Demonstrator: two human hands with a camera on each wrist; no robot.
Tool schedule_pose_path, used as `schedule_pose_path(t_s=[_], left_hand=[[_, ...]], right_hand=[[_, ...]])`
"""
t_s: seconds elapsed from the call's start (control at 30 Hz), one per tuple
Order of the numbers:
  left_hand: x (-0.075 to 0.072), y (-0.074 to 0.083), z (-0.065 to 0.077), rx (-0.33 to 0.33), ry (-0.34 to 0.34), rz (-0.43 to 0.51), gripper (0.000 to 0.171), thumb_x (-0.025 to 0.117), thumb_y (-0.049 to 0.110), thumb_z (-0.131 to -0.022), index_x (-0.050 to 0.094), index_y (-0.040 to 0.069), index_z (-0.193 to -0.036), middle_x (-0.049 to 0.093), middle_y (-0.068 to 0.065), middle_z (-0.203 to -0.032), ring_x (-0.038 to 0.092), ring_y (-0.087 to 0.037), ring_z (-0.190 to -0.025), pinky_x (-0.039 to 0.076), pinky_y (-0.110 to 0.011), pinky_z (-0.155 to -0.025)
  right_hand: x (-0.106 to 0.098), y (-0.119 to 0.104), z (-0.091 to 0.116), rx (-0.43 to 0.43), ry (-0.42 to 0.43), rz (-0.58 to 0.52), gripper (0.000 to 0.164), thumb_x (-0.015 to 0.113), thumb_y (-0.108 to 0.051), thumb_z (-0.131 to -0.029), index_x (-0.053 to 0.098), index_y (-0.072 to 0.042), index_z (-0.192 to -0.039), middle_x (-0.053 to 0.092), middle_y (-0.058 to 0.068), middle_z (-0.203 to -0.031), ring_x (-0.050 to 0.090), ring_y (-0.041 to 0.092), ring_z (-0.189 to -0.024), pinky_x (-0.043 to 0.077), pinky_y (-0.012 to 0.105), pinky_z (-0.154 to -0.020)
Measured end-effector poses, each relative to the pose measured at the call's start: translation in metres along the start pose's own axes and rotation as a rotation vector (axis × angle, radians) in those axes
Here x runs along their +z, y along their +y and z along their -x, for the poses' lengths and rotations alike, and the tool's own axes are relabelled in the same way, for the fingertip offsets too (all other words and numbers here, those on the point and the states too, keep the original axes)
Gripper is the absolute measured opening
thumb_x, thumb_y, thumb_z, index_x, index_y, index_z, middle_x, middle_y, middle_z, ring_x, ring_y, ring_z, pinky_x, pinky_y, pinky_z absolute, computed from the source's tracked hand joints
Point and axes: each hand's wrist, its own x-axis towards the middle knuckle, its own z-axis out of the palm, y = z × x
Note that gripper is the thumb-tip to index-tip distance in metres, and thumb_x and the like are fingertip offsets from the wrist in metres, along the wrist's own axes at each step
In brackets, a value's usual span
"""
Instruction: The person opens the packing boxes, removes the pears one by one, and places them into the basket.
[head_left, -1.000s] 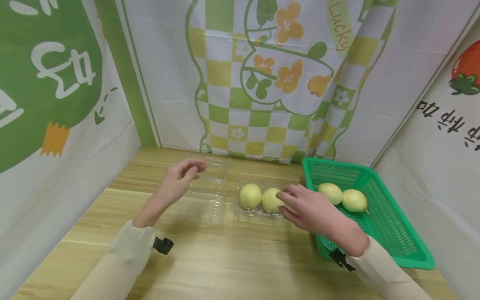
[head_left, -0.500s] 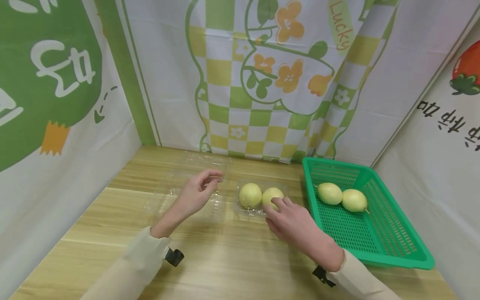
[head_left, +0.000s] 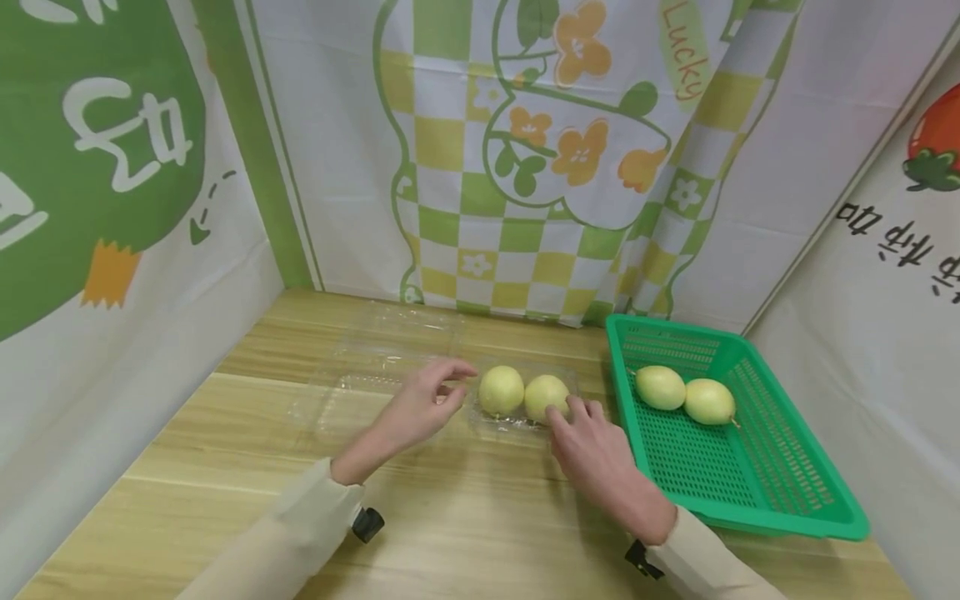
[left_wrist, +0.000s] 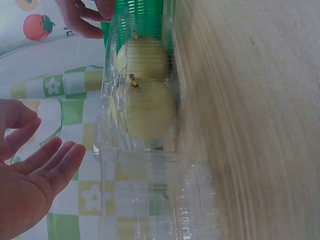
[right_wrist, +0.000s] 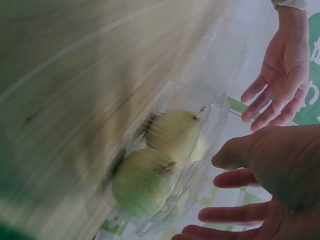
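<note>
Two pale yellow pears, the left pear and the right pear, sit side by side in a small clear plastic box in the head view. My left hand is at the box's left end, its fingers spread and holding nothing. At the other end is my right hand, fingertips overlapping the edge of the right pear. In the right wrist view, the fingers of my right hand are extended beside the box, with nothing gripped. The left wrist view shows my left hand palm up with fingers loosely bent.
A second clear plastic box lies unfolded on the wooden table, left of the pears and partly behind my left hand. On the right stands a green basket with two more pears. Printed curtains enclose the table.
My left hand has moved right and toward me, from over the unfolded box to the filled box's left end. My right hand has shifted left and toward me. The pears stay put.
</note>
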Motion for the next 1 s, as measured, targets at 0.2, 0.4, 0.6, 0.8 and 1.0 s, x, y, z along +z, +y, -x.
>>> schedule_pose_path(t_s=[0.2, 0.4, 0.6, 0.8, 1.0], left_hand=[[0.006, 0.003, 0.0, 0.039, -0.048, -0.079, 0.031, 0.062, 0.001, -0.09, 0.06, 0.001, -0.121, 0.062, -0.014, -0.122, 0.063, -0.032, -0.111, 0.061, -0.034, -0.089], [0.018, 0.007, 0.002, -0.075, -0.103, -0.139, 0.037, 0.066, 0.005, -0.089, 0.058, 0.002, -0.125, 0.055, -0.02, -0.133, 0.06, -0.037, -0.116, 0.059, -0.043, -0.093], [0.03, 0.01, 0.007, -0.117, -0.137, -0.176, 0.044, 0.068, 0.009, -0.089, 0.054, 0.002, -0.13, 0.048, -0.025, -0.14, 0.05, -0.042, -0.129, 0.047, -0.055, -0.107], [0.037, 0.016, 0.013, -0.181, -0.163, -0.125, 0.057, 0.067, 0.011, -0.089, 0.043, 0.002, -0.14, 0.026, -0.03, -0.154, 0.061, -0.041, -0.11, 0.057, -0.05, -0.093], [0.04, 0.021, 0.016, -0.25, -0.167, -0.118, 0.074, 0.068, 0.019, -0.09, 0.029, 0.003, -0.151, 0.007, -0.032, -0.16, 0.047, -0.051, -0.129, 0.047, -0.062, -0.101]], right_hand=[[0.004, 0.003, 0.003, 0.01, 0.012, -0.028, 0.02, 0.071, -0.016, -0.083, 0.054, -0.011, -0.094, 0.057, 0.01, -0.08, 0.048, 0.022, -0.055, 0.03, 0.026, -0.031], [0.007, 0.004, 0.006, -0.031, 0.039, -0.012, 0.023, 0.074, -0.014, -0.08, 0.054, -0.009, -0.092, 0.052, 0.008, -0.074, 0.045, 0.02, -0.053, 0.03, 0.023, -0.031], [0.007, 0.004, 0.008, -0.052, 0.0, 0.015, 0.025, 0.074, -0.008, -0.078, 0.054, -0.007, -0.091, 0.049, 0.007, -0.073, 0.045, 0.021, -0.056, 0.033, 0.025, -0.031], [0.006, 0.008, 0.008, -0.115, -0.055, 0.024, 0.037, 0.072, 0.005, -0.07, 0.054, -0.006, -0.1, 0.053, 0.009, -0.081, 0.052, 0.023, -0.062, 0.04, 0.025, -0.034], [0.002, 0.011, 0.006, -0.206, -0.083, 0.049, 0.044, 0.074, 0.01, -0.069, 0.056, -0.006, -0.106, 0.057, 0.01, -0.089, 0.057, 0.022, -0.066, 0.044, 0.022, -0.037]])
